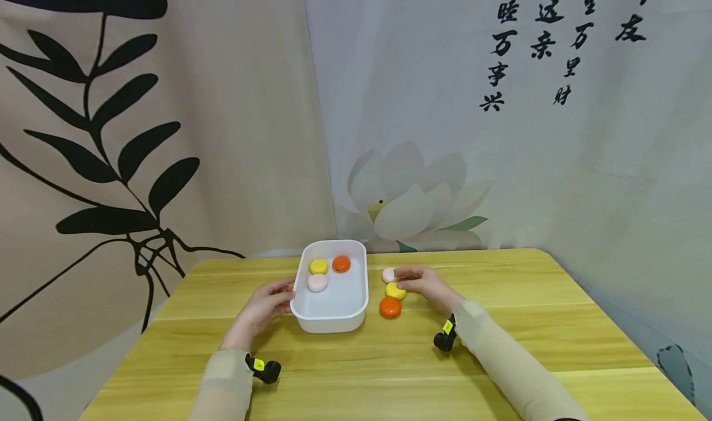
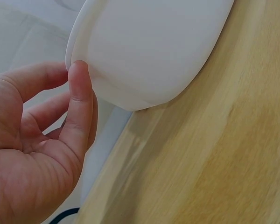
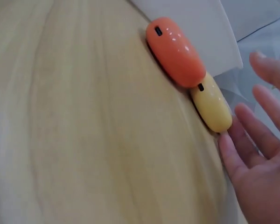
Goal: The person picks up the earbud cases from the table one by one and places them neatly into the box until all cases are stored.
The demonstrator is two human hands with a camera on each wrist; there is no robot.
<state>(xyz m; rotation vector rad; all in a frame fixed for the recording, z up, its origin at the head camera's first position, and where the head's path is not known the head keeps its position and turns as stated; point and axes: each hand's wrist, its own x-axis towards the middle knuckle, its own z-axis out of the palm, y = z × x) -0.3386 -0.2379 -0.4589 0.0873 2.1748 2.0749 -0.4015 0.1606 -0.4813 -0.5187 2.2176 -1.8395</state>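
Note:
My left hand (image 1: 266,306) grips the left side of a white plastic tub (image 1: 332,325), fingertips and thumb at its rim and wall. Inside the tub lie a yellow disc (image 1: 318,266), an orange disc (image 1: 341,264) and a pale pink disc (image 1: 317,283). To the tub's right, another pink disc (image 1: 387,275), yellow disc (image 1: 395,292) and orange disc (image 1: 390,308) form a row on the table. My right hand (image 1: 425,285) reaches over the far two, its fingers fairly straight and spread. One fingertip touches the yellow disc (image 3: 212,107) in the right wrist view; the pink one is hidden there.
The wooden table (image 1: 345,378) ends at a patterned cloth backdrop (image 1: 261,130) just behind the tub. Each wrist wears a small black camera (image 1: 267,371). In the right wrist view, small dark slots show in the sides of the glossy orange disc (image 3: 176,51) and yellow disc.

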